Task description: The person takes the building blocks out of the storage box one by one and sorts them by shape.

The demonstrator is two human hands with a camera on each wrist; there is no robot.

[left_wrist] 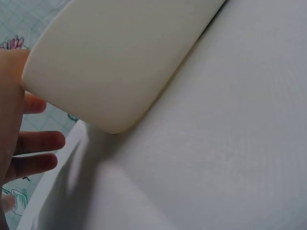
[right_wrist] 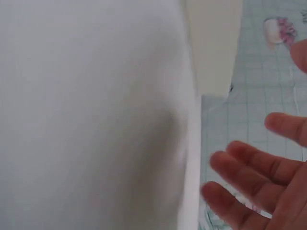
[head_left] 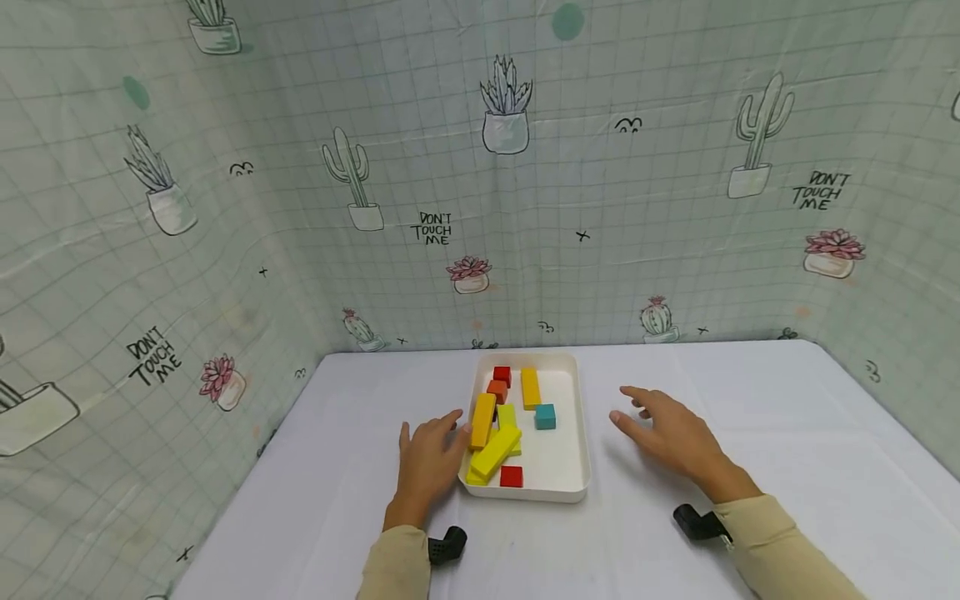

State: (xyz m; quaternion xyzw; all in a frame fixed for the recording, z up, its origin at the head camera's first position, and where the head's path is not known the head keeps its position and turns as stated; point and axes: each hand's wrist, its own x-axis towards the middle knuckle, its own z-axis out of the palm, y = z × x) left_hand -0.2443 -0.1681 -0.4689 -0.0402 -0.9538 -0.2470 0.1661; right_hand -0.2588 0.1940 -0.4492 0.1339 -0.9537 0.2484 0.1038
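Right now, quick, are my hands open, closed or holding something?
Left hand: open, at the white tray's left rim; contact unclear.
Right hand: open, holding nothing, apart from the tray.

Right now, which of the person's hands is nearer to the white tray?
Left. The left hand is at the left edge of the white tray; the right hand is off its right side, plainly apart from it.
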